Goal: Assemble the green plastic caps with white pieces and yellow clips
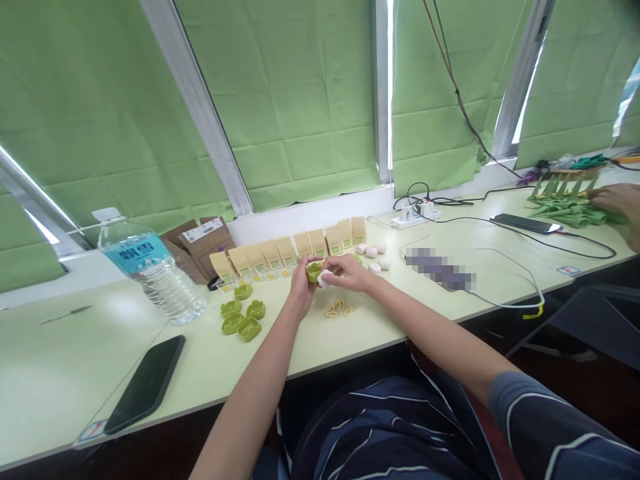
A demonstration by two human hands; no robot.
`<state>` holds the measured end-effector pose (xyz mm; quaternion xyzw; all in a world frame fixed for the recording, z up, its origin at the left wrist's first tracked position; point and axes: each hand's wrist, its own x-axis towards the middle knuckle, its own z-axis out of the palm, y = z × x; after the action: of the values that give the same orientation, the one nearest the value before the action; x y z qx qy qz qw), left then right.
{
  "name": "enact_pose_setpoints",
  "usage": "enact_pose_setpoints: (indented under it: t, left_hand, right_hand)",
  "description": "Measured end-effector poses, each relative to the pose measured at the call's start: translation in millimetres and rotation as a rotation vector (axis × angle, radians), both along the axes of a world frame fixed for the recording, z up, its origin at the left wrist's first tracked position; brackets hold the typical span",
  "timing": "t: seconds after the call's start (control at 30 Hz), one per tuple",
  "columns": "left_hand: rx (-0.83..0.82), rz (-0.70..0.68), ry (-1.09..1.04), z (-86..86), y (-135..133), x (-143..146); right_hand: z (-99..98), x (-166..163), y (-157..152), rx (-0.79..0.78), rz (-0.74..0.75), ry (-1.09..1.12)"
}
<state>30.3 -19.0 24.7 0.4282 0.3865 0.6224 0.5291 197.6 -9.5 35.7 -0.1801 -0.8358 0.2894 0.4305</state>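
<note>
My left hand (301,285) is closed around a small olive-green cup-shaped piece (315,271), held just above the table. My right hand (347,272) pinches a small white rounded piece (324,277) against that green piece. Several similar green pieces (249,328) lie left of my hands. Pale pink and white rounded pieces (371,252) sit beyond my right hand. Several thin yellow loop-shaped pieces (340,305) lie on the table just in front of my hands. Behind them stands a row of small tan cards (287,248) with clear trays at their base.
A large water bottle (150,267) and a cardboard box (200,247) stand at the left, near a black phone (146,383) and a pen. Cables run from a power strip (415,217). Another person's hand (617,202) is over green fabric-like pieces (570,205) at the far right.
</note>
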Motion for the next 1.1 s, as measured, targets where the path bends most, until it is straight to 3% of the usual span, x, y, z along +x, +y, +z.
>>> enact_pose_setpoints:
  t: [0.33, 0.57, 0.83, 1.1]
  left_hand:
    - [0.072, -0.114, -0.181, 4.4, -2.9, 1.5]
    - [0.105, -0.074, -0.082, 0.4, 2.4, -1.6]
    - [0.137, -0.100, -0.057, -1.0, 1.9, -3.7]
    - [0.176, -0.072, -0.034, -6.3, 9.0, -7.0]
  right_hand:
    - [-5.1, 2.1, 15.8, -0.044, -0.146, 0.117]
    - [-7.1, 3.6, 22.5, 0.008, -0.204, 0.190]
    - [-7.9, 1.3, 25.0, -0.056, -0.292, 0.336]
    - [-9.2, 0.7, 26.7, 0.039, -0.234, 0.352]
